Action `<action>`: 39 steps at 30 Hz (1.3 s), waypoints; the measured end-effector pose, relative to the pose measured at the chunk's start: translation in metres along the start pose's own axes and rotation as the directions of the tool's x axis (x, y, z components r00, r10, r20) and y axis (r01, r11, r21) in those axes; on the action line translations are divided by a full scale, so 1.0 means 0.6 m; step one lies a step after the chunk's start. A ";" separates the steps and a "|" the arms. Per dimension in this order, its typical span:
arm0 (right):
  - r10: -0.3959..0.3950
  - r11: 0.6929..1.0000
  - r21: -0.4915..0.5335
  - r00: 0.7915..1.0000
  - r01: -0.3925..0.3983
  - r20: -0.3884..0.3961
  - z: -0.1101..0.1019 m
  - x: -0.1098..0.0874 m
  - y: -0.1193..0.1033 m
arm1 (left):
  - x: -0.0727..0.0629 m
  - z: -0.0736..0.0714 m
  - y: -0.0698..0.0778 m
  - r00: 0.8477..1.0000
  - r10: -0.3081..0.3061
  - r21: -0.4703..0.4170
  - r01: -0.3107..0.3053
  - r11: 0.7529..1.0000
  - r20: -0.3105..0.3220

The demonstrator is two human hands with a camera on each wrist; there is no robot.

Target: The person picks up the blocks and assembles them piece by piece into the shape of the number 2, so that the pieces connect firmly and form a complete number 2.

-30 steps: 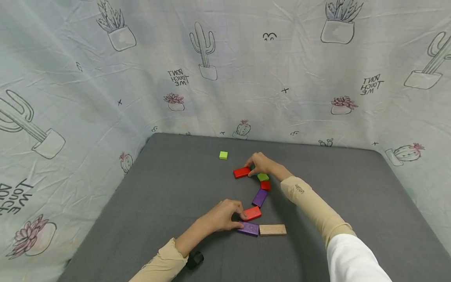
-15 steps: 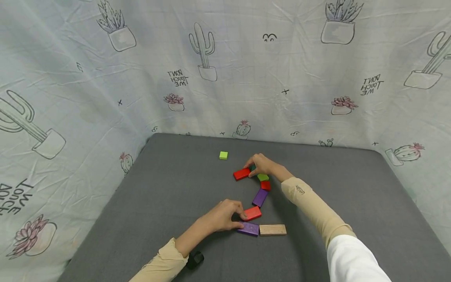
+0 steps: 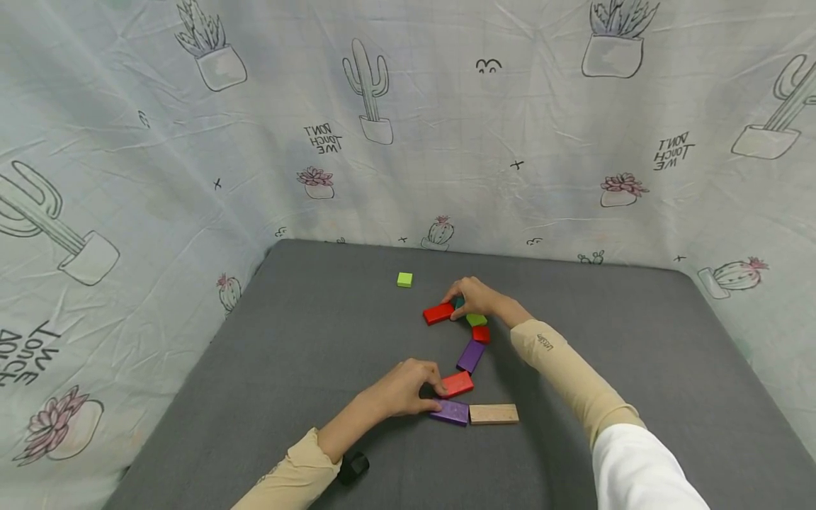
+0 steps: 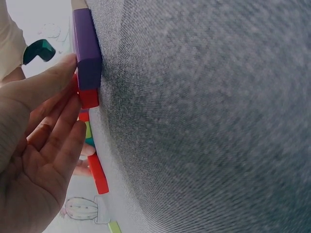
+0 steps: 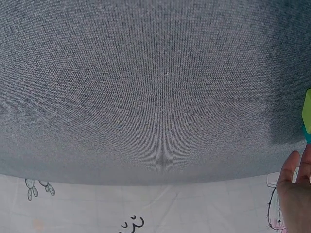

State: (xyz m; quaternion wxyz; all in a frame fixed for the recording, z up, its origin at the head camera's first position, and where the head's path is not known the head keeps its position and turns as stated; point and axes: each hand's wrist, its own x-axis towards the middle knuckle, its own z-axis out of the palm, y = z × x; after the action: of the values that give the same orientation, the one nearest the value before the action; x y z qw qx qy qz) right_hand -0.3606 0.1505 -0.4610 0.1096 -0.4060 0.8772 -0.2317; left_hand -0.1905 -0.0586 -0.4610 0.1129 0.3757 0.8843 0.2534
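Observation:
My left hand [image 3: 404, 389] has its thumb against a purple block [image 3: 451, 413] and its fingertips by a red block [image 3: 457, 384]. The left wrist view shows these fingers nearly straight. Farther off, my right hand [image 3: 474, 296] pinches a teal block [image 3: 459, 303], partly hidden by the fingers; a red block [image 3: 438, 314] adjoins it on the left. Between the hands, a lime-green block [image 3: 476, 320], a small red block [image 3: 481, 334] and a second purple block [image 3: 470, 356] form a curved line. A plain wooden block [image 3: 494, 414] meets the near purple block end to end.
A small lime-green block [image 3: 404, 280] lies apart toward the back of the grey table [image 3: 306, 319]. A black object [image 3: 353, 468] shows beside the left sleeve. A cactus-printed cloth [image 3: 414, 156] hangs behind and around the table.
The far red block has turned slightly beside my right hand, and more of the teal block shows. My left hand has stayed in place.

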 end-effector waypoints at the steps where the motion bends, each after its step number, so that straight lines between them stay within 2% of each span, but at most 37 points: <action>1: 0.006 1.000 0.006 1.000 -0.006 -0.002 -0.001 -0.001 -0.001 | 0.000 0.000 0.000 1.000 0.000 0.002 0.000 1.000 0.001; 7: 0.048 0.997 0.058 0.999 -0.047 -0.021 -0.005 -0.007 -0.004 | -0.002 0.000 -0.002 1.000 0.005 -0.006 -0.005 1.000 0.007; 12: 0.044 0.996 0.072 0.999 -0.043 -0.023 -0.009 -0.006 -0.003 | -0.003 -0.001 -0.003 1.000 0.010 -0.007 -0.010 1.000 0.003; 15: 0.059 0.991 0.120 0.998 -0.054 -0.038 -0.019 -0.001 -0.007 | -0.004 -0.002 -0.002 1.000 0.019 -0.005 -0.019 1.000 -0.005; 17: 0.078 0.980 0.189 0.995 -0.063 -0.069 -0.026 0.006 -0.010 | -0.004 -0.003 -0.002 1.000 0.028 -0.006 -0.028 1.000 -0.012; 19: 0.104 0.955 0.290 0.988 -0.068 -0.111 -0.032 0.014 -0.016 | -0.005 -0.002 -0.003 0.999 0.036 -0.007 -0.036 0.999 -0.017; 21: 0.135 0.916 0.396 0.979 -0.065 -0.150 -0.035 0.024 -0.021 | -0.005 -0.001 -0.004 0.999 0.036 -0.008 -0.036 0.999 -0.018; 25: 0.213 0.804 0.592 0.958 -0.061 -0.191 -0.027 0.050 -0.035 | -0.006 0.001 -0.004 1.000 0.022 -0.006 -0.022 1.000 -0.013; 29: 0.246 0.708 0.705 0.950 -0.041 -0.191 -0.008 0.082 -0.046 | -0.006 0.002 -0.003 1.000 0.025 -0.003 -0.025 1.000 -0.017; 32: 0.264 0.657 0.752 0.948 -0.040 -0.180 0.007 0.098 -0.049 | -0.004 0.004 -0.002 0.999 0.044 0.000 -0.044 0.999 -0.021; 35: 0.296 0.631 0.774 0.938 -0.051 -0.180 0.019 0.108 -0.050 | -0.003 0.004 -0.001 0.998 0.059 0.007 -0.059 0.998 -0.026; 37: 0.326 0.633 0.772 0.925 -0.060 -0.195 0.024 0.115 -0.051 | -0.005 0.003 -0.001 0.998 0.060 0.010 -0.060 0.998 -0.033; 39: 0.370 0.648 0.758 0.901 -0.073 -0.229 0.027 0.123 -0.053 | -0.008 0.000 0.000 0.998 0.055 0.011 -0.055 0.998 -0.038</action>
State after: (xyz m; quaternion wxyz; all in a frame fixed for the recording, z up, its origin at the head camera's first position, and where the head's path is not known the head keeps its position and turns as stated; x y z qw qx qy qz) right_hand -0.3810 0.0713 -0.4598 0.1267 -0.1647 0.7575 -0.6189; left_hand -0.1872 -0.0619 -0.4610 0.0872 0.3957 0.8768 0.2590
